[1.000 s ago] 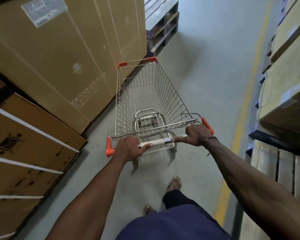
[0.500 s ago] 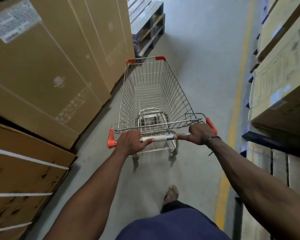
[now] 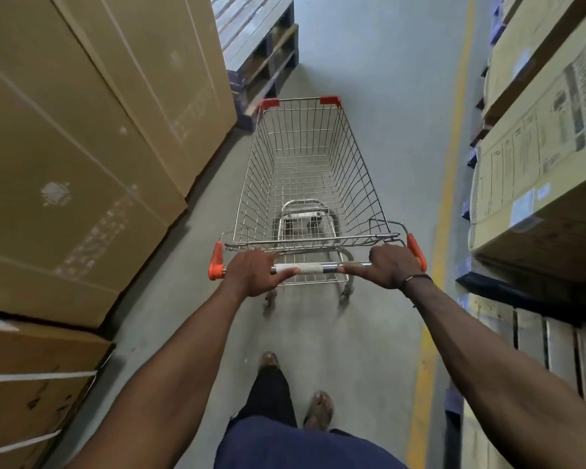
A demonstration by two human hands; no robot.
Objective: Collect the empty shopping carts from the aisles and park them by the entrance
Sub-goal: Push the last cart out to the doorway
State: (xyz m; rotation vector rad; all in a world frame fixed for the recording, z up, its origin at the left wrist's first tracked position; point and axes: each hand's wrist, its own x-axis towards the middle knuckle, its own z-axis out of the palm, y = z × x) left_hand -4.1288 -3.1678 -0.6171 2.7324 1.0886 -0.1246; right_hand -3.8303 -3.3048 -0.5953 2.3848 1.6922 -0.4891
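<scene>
Both arms outstretched; left hand (image 3: 252, 274) and right hand (image 3: 391, 265) each grip the handle bar (image 3: 318, 267) of empty cart (image 3: 313, 170), apart.

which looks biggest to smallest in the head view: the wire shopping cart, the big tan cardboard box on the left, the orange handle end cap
1. Big tan cardboard box, though it is nearest the camera.
2. Wire shopping cart.
3. Orange handle end cap, clearly smallest.

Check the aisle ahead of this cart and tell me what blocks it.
Nothing visible blocks the shopping cart: bare floor runs ahead. Stacked pallets sit ahead-left, close to its front left corner, cardboard boxes line the left. Left hand and right hand grip the handle. The entrance is out of view.
</scene>
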